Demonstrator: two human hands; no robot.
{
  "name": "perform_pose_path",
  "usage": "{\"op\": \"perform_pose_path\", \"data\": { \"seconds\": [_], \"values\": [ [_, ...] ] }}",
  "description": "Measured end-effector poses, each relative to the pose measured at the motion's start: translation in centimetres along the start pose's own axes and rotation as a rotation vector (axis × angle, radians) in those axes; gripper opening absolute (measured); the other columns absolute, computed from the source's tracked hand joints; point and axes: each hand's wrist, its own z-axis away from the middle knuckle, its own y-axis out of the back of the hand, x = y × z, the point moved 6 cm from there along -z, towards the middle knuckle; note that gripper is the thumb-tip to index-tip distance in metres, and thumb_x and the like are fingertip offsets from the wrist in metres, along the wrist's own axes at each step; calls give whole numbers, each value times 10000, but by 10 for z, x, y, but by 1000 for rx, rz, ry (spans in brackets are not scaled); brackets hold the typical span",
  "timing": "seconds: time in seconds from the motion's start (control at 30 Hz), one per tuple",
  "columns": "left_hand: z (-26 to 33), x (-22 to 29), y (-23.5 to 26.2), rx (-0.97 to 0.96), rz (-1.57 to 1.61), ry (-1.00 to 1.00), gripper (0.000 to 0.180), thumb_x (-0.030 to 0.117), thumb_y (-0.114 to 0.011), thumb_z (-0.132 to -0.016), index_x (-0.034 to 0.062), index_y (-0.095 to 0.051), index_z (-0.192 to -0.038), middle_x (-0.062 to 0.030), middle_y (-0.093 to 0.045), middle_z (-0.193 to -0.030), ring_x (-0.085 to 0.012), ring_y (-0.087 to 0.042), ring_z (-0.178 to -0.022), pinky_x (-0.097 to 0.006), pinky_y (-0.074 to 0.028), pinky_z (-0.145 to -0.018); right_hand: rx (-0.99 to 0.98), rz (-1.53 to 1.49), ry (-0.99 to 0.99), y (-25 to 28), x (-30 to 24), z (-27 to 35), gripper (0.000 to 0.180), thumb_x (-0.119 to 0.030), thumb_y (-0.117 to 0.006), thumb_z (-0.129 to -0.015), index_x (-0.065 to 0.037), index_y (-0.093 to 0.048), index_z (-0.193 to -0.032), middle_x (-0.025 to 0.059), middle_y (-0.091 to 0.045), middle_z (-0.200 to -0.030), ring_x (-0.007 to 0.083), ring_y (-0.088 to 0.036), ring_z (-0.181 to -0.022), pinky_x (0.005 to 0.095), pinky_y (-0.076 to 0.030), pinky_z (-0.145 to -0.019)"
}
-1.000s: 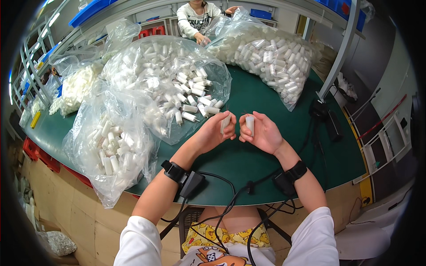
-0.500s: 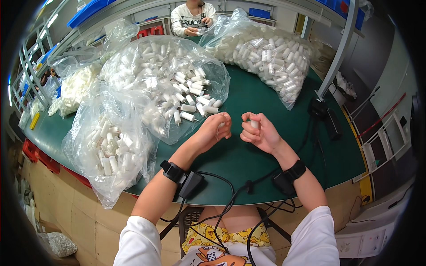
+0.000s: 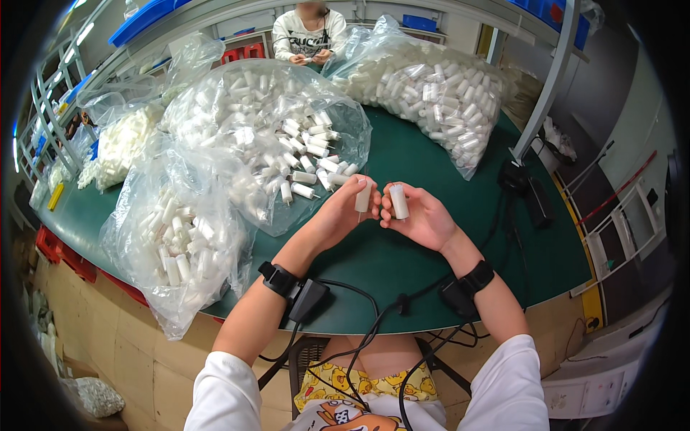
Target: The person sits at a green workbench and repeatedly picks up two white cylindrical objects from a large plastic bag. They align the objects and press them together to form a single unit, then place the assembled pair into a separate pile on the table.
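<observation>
My left hand [image 3: 336,217] grips a small white cylinder [image 3: 364,197] upright between thumb and fingers, with a thin pin sticking out below it. Close beside it, my right hand [image 3: 428,220] holds a second white cylinder [image 3: 399,202], slightly tilted, with its end near the fingertips. The two cylinders are a little apart, above the green table [image 3: 345,287]. Just beyond my left hand, many similar cylinders [image 3: 305,161] with pins spill from the mouth of a large clear plastic bag [image 3: 215,93].
A smaller clear bag [image 3: 180,244] of white parts lies at the left table edge. Another full bag [image 3: 453,93] stands at the far right. Black cables [image 3: 377,312] run from my wrist bands across the near edge. A co-worker [image 3: 309,36] sits opposite. A grey post [image 3: 550,86] rises at right.
My hands have come closer together and their curled fingers have loosened, so both cylinders now show more fully. The co-worker's hands have moved together.
</observation>
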Motion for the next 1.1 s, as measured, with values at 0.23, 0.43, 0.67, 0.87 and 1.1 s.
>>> {"op": "perform_pose_path", "data": {
  "seconds": [0.23, 0.43, 0.67, 0.87, 1.1],
  "values": [
    [-1, -2, 2, -78, 30, 0, 336, 338, -355, -932, 56, -503, -1038, -35, -509, -799, -168, -488, -713, -308, -403, -728, -40, 73, 15, 0, 0, 0, 378, -290, -333, -943, 14, -497, -1097, 81, -532, -855, 195, -516, -780, 329, -415, -803],
    [1, -2, 1, -83, 73, 52, 317, 325, -360, -921, 60, -505, -1018, -18, -453, -724, -143, -433, -649, -277, -359, -650, -80, -5, -32, 3, 1, 1, 367, -280, -340, -928, 3, -498, -1100, 50, -493, -772, 157, -456, -666, 317, -392, -759],
    [0, -9, 2, -71, 22, 129, 252, 324, -402, -928, 99, -458, -829, 29, -335, -604, -99, -331, -536, -240, -305, -557, -1, 99, -37, 9, 4, 2, 224, -264, -443, -909, -56, -516, -870, -4, -419, -641, 107, -406, -573, 292, -386, -720],
    [1, -8, 2, -62, -39, 125, 244, 294, -401, -936, 110, -417, -776, 38, -297, -590, -80, -277, -500, -224, -279, -521, 25, 145, -41, 7, 6, 0, 262, -237, -440, -911, -100, -433, -688, -35, -341, -549, 69, -334, -465, 257, -371, -602],
    [1, -5, -2, -115, 14, 111, 318, 363, -358, -947, 91, -435, -802, 18, -336, -617, -102, -316, -528, -239, -312, -554, 96, 87, 26, 22, -2, 0, 284, -234, -420, -916, -104, -397, -665, -42, -316, -530, 66, -305, -433, 251, -354, -550]
  ]
}}
